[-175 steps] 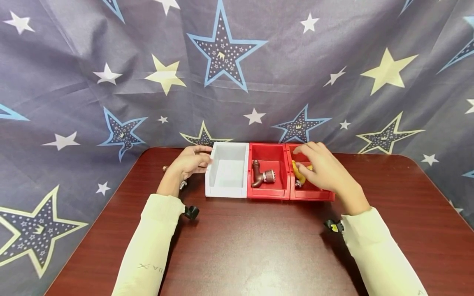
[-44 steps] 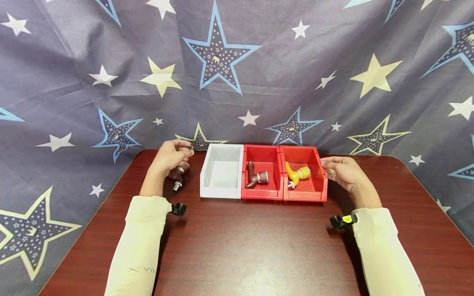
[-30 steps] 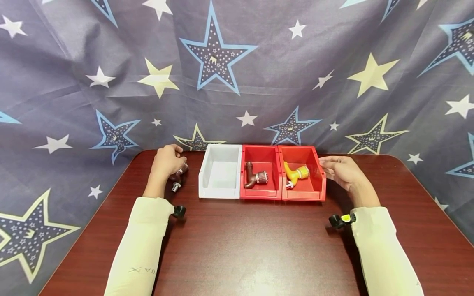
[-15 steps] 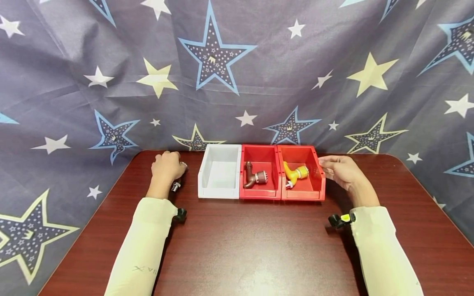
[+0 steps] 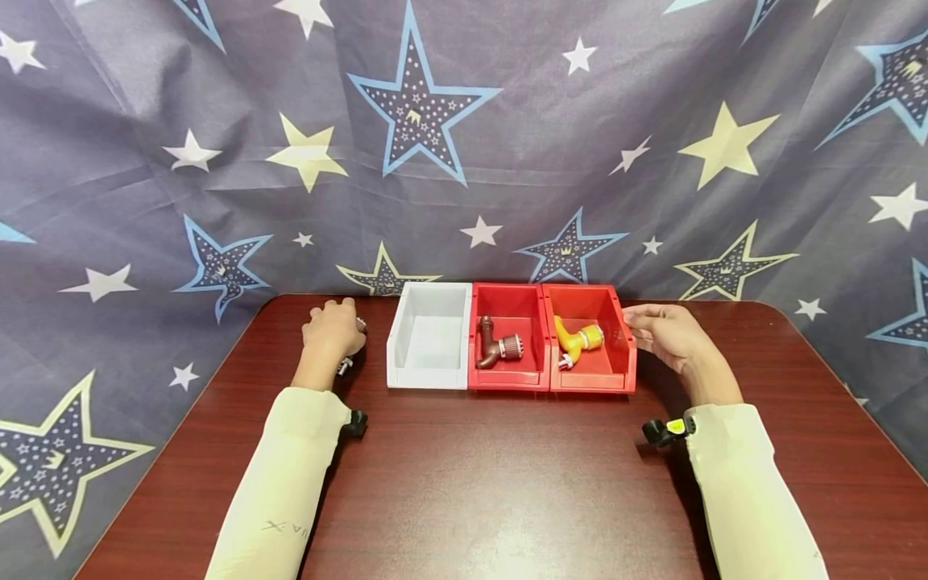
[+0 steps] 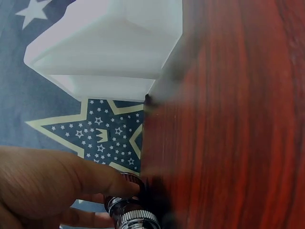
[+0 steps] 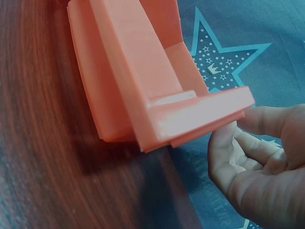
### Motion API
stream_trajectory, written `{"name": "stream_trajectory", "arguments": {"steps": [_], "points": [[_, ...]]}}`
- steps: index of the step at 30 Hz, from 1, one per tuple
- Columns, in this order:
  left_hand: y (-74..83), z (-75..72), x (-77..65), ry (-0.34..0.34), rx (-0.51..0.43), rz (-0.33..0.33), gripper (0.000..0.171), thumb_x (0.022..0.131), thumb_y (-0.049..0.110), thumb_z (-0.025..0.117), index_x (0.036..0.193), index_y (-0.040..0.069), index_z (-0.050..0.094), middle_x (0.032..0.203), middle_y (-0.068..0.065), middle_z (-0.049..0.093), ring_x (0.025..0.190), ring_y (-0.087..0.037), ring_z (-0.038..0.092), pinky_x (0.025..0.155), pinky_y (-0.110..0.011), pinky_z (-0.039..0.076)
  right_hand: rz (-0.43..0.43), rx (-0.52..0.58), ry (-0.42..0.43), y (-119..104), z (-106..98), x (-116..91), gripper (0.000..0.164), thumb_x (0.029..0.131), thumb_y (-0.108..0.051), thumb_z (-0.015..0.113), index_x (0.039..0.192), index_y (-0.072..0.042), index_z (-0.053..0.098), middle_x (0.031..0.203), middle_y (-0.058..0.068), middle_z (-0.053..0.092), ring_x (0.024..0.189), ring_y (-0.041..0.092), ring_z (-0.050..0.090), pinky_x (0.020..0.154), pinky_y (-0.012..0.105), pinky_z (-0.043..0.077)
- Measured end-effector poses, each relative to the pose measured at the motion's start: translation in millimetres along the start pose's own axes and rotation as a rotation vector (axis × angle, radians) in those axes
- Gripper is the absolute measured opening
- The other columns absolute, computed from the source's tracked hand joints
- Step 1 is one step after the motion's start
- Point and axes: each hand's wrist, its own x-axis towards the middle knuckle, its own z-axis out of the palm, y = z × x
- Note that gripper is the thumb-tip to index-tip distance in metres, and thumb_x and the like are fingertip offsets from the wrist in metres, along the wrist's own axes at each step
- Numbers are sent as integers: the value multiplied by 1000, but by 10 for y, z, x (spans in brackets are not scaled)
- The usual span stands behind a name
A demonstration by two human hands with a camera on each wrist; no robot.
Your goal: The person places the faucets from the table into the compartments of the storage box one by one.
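At the table's left side my left hand (image 5: 331, 332) grips a brown tap (image 5: 345, 367), mostly hidden under the fingers in the head view. Its chrome collar and ribbed ring (image 6: 137, 218) show below the fingers in the left wrist view. My right hand (image 5: 673, 337) pinches the outer side rim of the right-hand red bin (image 7: 205, 114) between thumb and fingers. Inside that bin lies a yellow tap (image 5: 577, 341) with a silver nozzle. A second brown tap (image 5: 496, 348) with a ribbed knob lies in the middle red bin (image 5: 510, 380).
A white bin (image 5: 428, 379) stands left of the two red bins, side by side with them near the table's back edge. Its inside is bare. The dark red wooden table (image 5: 464, 475) extends in front. A star-patterned cloth (image 5: 522, 193) hangs directly behind.
My right hand has moved from over the yellow tap to the right bin's outer side. My left hand has left the white bin's side, lowered onto the brown tap and closed around it.
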Motion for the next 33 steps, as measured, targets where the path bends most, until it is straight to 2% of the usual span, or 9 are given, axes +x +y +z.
{"name": "stream_trajectory", "arguments": {"steps": [10, 18, 23, 28, 33], "points": [[-10, -8, -15, -2, 3, 36, 56, 87, 18, 70, 135, -3, 48, 133, -36, 48, 121, -57, 44, 92, -73, 41, 8, 10, -9, 12, -4, 3, 46, 104, -5, 54, 143, 17, 42, 99, -4, 73, 89, 10, 68, 80, 24, 58], [-44, -19, 9, -14, 8, 107, 35, 82, 17, 74, 109, 3, 58, 118, -29, 58, 112, -55, 52, 88, -73, 44, 9, 6, -4, 13, -4, -1, 45, 104, -5, 54, 142, 16, 44, 100, -4, 73, 90, 10, 68, 81, 25, 58], [-81, -31, 22, -21, 36, 191, 33, 76, 15, 77, 99, 4, 57, 105, -23, 59, 102, -51, 58, 80, -68, 48, 12, -1, -1, 12, 8, -2, 45, 104, -5, 54, 142, 16, 44, 100, -4, 72, 91, 9, 68, 81, 25, 58], [-87, -54, 8, -19, 50, 227, 35, 73, 12, 78, 101, 4, 58, 104, -21, 58, 100, -47, 59, 78, -65, 49, 10, 5, 8, 12, 4, 0, 47, 103, -6, 57, 142, 16, 44, 101, -3, 74, 90, 11, 69, 82, 25, 58], [-11, -57, -15, 4, 91, 250, 31, 79, 6, 70, 109, 3, 62, 114, -24, 57, 110, -50, 53, 86, -66, 45, -1, 12, 5, 10, -3, -4, 46, 103, -6, 57, 142, 16, 44, 100, -3, 74, 89, 11, 70, 81, 25, 58]]}}
